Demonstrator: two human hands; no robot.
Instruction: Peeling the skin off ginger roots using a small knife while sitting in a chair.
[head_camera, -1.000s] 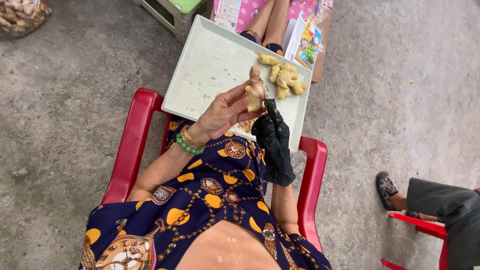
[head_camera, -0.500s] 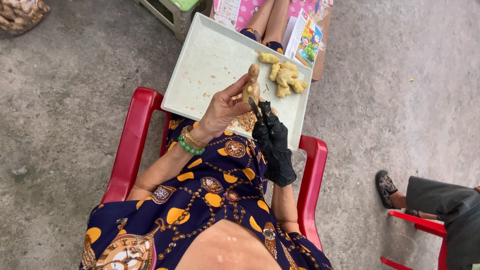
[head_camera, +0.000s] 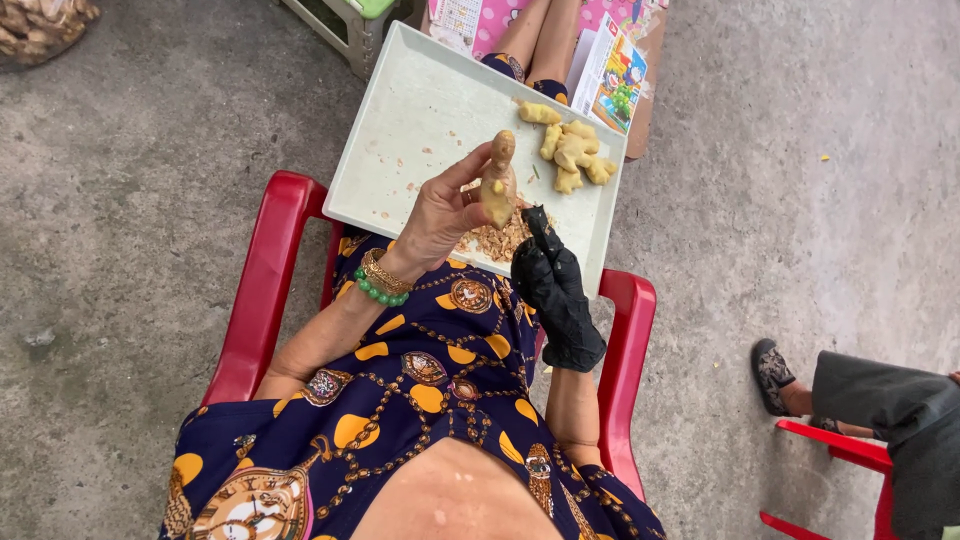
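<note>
Concrete floor behind a red chair (head_camera: 262, 270). Above the tray (head_camera: 420, 110), a ginger root (head_camera: 497, 180) is pinched by the curled left hand (head_camera: 440, 215); right of it, the gloved right hand (head_camera: 550, 280) is clenched, contents indiscernible.

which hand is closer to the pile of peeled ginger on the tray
Right. The gloved right hand is just below the peeled ginger pile; the left hand, holding a ginger piece, sits farther left.
</note>
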